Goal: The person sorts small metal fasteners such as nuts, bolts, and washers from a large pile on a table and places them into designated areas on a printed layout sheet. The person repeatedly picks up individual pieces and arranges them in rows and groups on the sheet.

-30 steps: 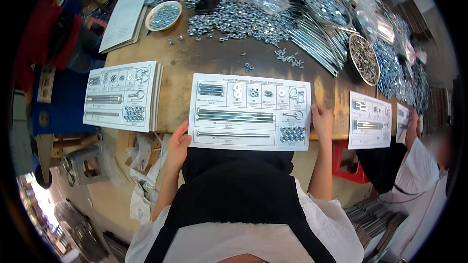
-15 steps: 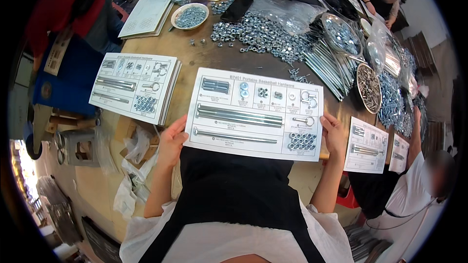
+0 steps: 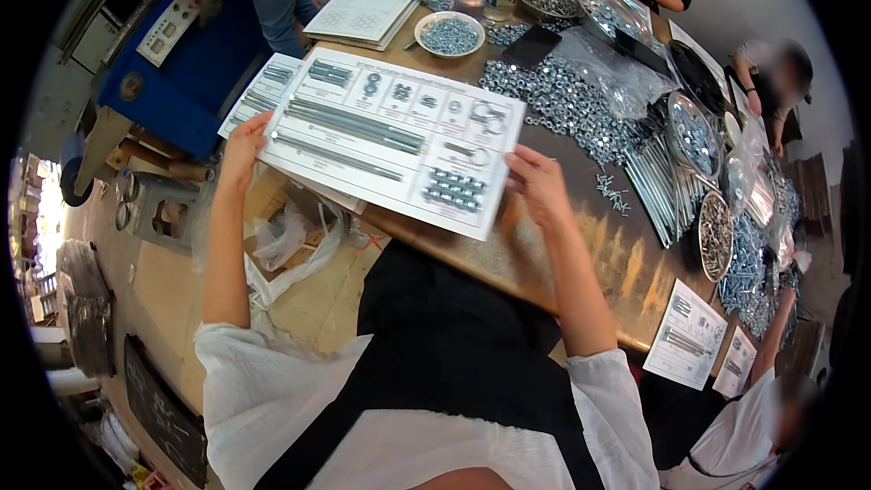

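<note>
Head view, bowl (image 3: 451, 35) holding, seemingly, nuts

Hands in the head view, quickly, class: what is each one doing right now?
Left hand: closed on the left edge of the white hardware card, holding it up.
Right hand: closed on the card's right edge.

Workshop packing line: my long wooden table (image 3: 581, 254) carries heaps of nuts (image 3: 553, 95), metal bowls (image 3: 694, 132) beside them, blue machine (image 3: 177, 63) left of it.
</note>
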{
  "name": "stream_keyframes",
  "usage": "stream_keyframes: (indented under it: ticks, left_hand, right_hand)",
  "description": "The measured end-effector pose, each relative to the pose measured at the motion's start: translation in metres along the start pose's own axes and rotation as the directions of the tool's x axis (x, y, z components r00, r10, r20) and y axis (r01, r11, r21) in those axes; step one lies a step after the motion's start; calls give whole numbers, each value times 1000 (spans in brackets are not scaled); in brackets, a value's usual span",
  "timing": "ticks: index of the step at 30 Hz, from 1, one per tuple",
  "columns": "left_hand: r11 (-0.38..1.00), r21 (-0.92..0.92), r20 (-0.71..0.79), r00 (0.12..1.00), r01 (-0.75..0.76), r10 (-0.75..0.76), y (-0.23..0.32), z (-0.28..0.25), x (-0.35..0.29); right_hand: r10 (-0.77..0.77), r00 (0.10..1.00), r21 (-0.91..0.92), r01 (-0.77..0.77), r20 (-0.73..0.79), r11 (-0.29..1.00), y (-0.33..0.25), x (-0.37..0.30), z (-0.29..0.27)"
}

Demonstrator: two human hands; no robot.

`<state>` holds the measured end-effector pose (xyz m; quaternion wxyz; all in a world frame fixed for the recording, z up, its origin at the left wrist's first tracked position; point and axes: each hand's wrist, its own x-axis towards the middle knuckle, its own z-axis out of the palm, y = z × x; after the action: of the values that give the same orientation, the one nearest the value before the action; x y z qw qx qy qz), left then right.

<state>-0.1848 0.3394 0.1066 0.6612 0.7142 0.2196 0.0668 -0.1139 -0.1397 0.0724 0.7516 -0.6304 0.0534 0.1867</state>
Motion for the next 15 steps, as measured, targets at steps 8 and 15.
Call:
stream_keyframes:
  ticks: [8, 15]
  left_hand:
    - [995, 95, 2, 1000, 17, -17, 1, -117, 103]
    - [985, 165, -27, 999, 46, -42, -20, -167, 142]
  right_hand:
    - [99, 984, 318, -142, 149, 937, 54, 53, 134]
    - [185, 977, 338, -211, 107, 917, 62, 55, 183]
